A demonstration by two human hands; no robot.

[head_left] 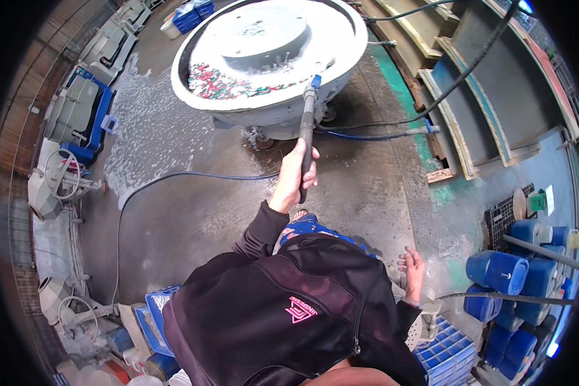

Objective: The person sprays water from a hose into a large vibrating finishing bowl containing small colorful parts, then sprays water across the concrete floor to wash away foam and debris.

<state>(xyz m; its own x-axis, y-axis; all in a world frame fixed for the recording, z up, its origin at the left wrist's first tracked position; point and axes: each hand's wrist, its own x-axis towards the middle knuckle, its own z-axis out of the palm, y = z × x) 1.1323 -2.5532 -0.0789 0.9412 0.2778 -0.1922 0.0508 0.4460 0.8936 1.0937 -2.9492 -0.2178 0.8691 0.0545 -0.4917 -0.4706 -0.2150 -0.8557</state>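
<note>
My left hand (294, 175) is wrapped round a black spray wand (308, 122) with a blue fitting at its far end. The wand's tip reaches over the near rim of a large round white tub (267, 106). Inside the tub, small red, green and white pieces (215, 83) lie at the near left, and white foam surrounds a raised round centre (264, 29). Lower down on the right, my right hand (413, 273) hangs beside my body, fingers loosely apart, holding nothing.
A blue hose (167, 175) curves across the wet, foamy floor (154, 109). Dark hoses (457, 96) run to the right, past slanted metal panels (460, 122). Blue jugs (498, 270) and a blue crate (447, 347) stand lower right. Machines with handwheels (61, 174) line the left.
</note>
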